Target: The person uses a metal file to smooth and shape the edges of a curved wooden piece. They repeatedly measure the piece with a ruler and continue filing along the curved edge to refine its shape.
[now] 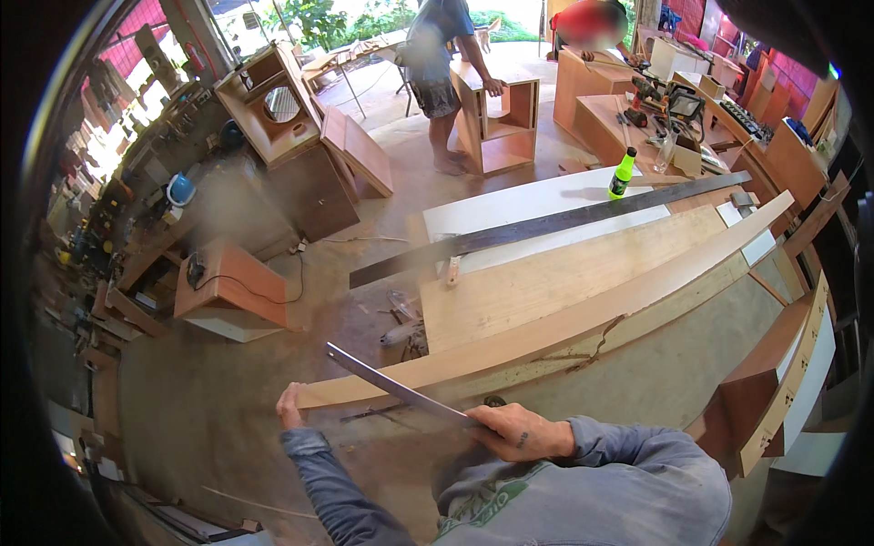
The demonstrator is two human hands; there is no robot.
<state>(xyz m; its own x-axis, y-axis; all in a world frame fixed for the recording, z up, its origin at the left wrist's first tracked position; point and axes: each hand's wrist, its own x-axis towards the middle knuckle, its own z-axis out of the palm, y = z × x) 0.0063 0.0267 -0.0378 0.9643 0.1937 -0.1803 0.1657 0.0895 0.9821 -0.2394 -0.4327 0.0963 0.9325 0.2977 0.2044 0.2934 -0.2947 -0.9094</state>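
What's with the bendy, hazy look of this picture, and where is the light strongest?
In the head view, the long tan plank bows and the rim goes dark; daylight at the top is washed out; hazy patches blur the left and middle; the green bottle casts a soft shadow leftward on the white panel; the left hand and right hand look fairly clear.
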